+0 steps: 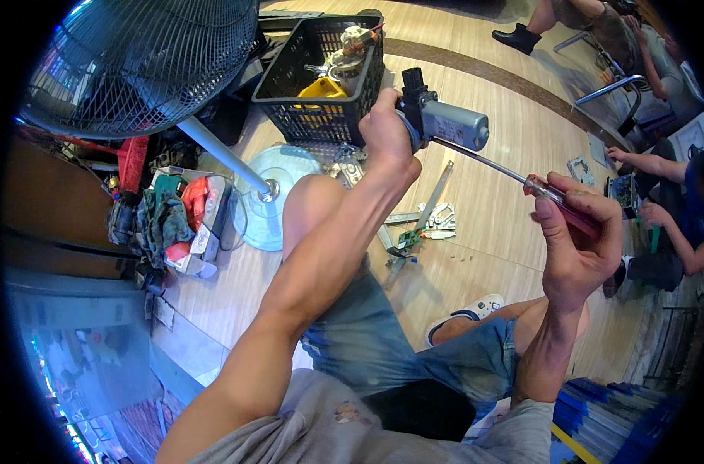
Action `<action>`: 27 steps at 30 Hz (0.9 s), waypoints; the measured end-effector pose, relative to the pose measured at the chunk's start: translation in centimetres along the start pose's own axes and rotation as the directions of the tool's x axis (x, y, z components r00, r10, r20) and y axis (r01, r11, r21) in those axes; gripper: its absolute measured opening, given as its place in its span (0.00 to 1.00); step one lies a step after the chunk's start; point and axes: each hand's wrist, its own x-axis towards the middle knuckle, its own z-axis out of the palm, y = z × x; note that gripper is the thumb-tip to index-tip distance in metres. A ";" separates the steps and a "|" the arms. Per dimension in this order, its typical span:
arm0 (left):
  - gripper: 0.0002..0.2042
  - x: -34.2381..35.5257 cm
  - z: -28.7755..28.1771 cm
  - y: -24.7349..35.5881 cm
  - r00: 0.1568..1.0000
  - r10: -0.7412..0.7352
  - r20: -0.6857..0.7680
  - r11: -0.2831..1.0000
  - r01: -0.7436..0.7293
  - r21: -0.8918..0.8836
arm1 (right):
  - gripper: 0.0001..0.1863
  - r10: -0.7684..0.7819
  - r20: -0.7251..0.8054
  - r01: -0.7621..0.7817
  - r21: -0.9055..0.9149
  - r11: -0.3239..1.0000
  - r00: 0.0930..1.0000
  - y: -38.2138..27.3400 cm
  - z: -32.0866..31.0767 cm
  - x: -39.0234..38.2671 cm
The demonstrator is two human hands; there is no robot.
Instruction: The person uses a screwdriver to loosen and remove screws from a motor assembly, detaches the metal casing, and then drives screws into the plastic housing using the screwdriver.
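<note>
In my left hand (386, 133) is a small electric motor (456, 125) with a grey cylindrical body and a black housing, raised in front of me. My fingers wrap round its housing end. My right hand (575, 251) is closed on a screwdriver (539, 187) with a clear reddish handle. Its long shaft points left toward the housing; the tip is hidden behind the motor, so I cannot tell if it touches a screw. On the floor below lie a metal rail assembly (437, 193) with a green part and a pale perforated plate (442, 222).
A black plastic crate (305, 124) with parts stands ahead. At left are a large fan (147, 66), its round base (251, 224) and a box (215, 220) of cloths. Two other people (681, 224) sit at the right, one handling a device. Tiny pieces dot the floor.
</note>
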 end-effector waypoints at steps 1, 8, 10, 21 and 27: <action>0.11 0.1 0.0 0.1 1.000 0.004 0.001 1.000 -0.004 0.000 | 0.13 0.028 -0.035 -0.029 -0.055 0.998 0.999 0.1 0.0 0.0; 0.11 1.0 -0.8 0.3 0.998 0.059 0.018 0.998 -0.060 0.024 | 0.11 0.248 -0.072 -0.258 -0.207 0.944 0.966 0.2 0.3 -0.6; 0.11 1.2 -0.9 0.6 0.998 0.041 0.038 0.999 -0.041 0.023 | 0.11 0.148 -0.044 -0.153 -0.157 0.976 0.988 0.8 0.8 -0.3; 0.10 1.3 -0.9 0.8 0.992 0.118 0.039 0.991 -0.115 -0.066 | 0.10 0.110 -0.008 -0.110 -0.069 0.992 0.994 -0.4 0.6 -0.2; 0.10 1.5 -1.1 0.5 0.986 0.162 0.049 0.987 -0.161 -0.021 | 0.09 0.271 -0.100 -0.287 -0.213 0.934 0.957 -0.7 0.3 -0.4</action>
